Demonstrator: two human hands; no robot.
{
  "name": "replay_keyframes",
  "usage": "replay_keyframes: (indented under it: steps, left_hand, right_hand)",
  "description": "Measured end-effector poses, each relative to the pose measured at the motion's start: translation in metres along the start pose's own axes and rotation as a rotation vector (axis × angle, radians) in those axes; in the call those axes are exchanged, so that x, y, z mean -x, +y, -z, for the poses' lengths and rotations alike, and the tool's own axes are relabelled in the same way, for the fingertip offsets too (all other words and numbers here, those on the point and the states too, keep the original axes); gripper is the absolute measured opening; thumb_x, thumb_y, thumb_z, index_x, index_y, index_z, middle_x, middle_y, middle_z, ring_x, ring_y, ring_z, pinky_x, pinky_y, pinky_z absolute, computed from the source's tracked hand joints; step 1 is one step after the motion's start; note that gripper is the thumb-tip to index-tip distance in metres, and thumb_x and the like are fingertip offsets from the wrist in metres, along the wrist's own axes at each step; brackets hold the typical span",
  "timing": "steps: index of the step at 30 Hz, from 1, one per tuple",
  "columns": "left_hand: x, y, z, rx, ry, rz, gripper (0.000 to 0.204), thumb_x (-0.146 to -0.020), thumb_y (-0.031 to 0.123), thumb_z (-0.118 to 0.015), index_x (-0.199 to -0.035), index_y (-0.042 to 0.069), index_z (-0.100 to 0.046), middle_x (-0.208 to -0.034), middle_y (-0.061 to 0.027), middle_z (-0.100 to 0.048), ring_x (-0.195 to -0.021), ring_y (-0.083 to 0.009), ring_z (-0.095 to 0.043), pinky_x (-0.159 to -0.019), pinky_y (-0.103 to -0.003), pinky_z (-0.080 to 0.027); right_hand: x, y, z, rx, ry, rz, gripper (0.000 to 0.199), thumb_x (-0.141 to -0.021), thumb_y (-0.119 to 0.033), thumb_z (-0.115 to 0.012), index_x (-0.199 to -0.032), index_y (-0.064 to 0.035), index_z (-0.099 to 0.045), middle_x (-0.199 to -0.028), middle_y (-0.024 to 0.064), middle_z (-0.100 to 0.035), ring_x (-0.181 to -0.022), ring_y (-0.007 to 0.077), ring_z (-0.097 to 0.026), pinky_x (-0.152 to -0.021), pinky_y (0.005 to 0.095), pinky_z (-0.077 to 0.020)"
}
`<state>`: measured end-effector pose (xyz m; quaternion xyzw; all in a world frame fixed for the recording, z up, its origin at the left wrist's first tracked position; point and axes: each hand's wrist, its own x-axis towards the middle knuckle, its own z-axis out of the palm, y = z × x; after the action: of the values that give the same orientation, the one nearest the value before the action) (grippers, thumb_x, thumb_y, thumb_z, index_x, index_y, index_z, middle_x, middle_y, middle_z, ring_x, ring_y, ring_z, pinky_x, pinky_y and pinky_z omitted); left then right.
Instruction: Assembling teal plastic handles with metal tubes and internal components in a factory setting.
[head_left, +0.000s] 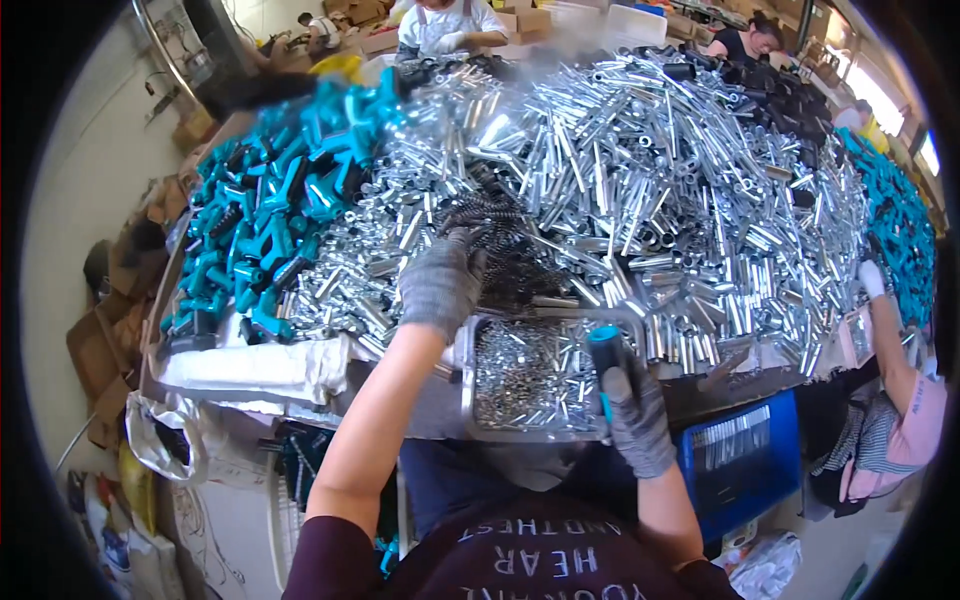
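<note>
My left hand (440,285), in a grey knit glove, reaches to a heap of dark coil springs (500,230) in the middle of the table. Its fingers are curled at the near edge of the springs; what is between them is hidden. Upright in my right hand (638,425), also gloved in grey, is a teal and black handle (605,345) with a round teal end, the fingers wrapped round it. Between my forearms, at the table's front edge, a metal tray (466,405) holds many small silver parts.
Silver metal tubes and rods (640,170) are piled across the table. Teal handle parts (270,240) lie at the left, more at far right. A white wrapped bundle (250,368) rests along the front left edge. A blue crate (745,470) stands below right. Co-workers sit around the table.
</note>
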<state>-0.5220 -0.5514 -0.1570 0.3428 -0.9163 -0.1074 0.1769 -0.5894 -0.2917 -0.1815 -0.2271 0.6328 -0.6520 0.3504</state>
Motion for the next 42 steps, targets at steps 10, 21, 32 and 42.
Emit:
replay_keyframes:
  steps: [10,21,32,42]
  left_hand:
    - [-0.017,-0.064,-0.005,0.227,-0.053,0.135,0.047,-0.081,0.022,-0.066,-0.125,0.015,-0.049,-0.087,-0.0125,-0.068,-0.083,-0.0322,-0.066,-0.075,-0.044,-0.05]
    - [-0.008,-0.035,0.043,0.924,0.072,-0.162,0.024,-0.089,0.004,-0.059,-0.112,0.001,-0.06,-0.1,-0.0068,-0.066,-0.09,-0.0135,-0.06,-0.085,-0.031,-0.05]
    - [0.036,0.038,0.05,0.529,-0.345,-0.228,0.026,-0.088,0.027,-0.064,-0.094,0.002,-0.067,-0.073,-0.0164,-0.064,-0.069,-0.024,-0.066,-0.063,-0.034,-0.05]
    - [-0.07,-0.067,0.031,0.071,0.095,-0.087,0.027,-0.09,0.035,-0.052,-0.093,0.013,-0.068,-0.083,-0.0132,-0.067,-0.076,-0.0334,-0.065,-0.065,-0.04,-0.051]
  right_hand:
    - [0.001,0.009,0.003,-0.087,-0.069,-0.139,0.063,-0.081,-0.06,-0.063,-0.11,-0.0052,-0.052,-0.062,-0.0008,-0.05,-0.042,0.0059,-0.045,-0.035,0.0196,-0.0351]
    - [-0.01,0.024,-0.014,0.13,-0.101,-0.024,0.059,-0.087,-0.057,-0.058,-0.109,-0.0021,-0.057,-0.066,-0.0021,-0.053,-0.056,0.0064,-0.05,-0.052,0.0229,-0.0423]
    - [-0.007,0.03,-0.037,0.342,0.011,0.249,0.047,-0.09,-0.041,-0.06,-0.109,0.0011,-0.058,-0.091,0.0136,-0.063,-0.083,0.0236,-0.062,-0.075,0.0364,-0.049]
    - [-0.014,0.012,-0.041,0.525,-0.01,0.358,0.054,-0.09,-0.051,-0.055,-0.117,-0.003,-0.057,-0.085,0.0133,-0.064,-0.076,0.0258,-0.063,-0.071,0.0367,-0.0484]
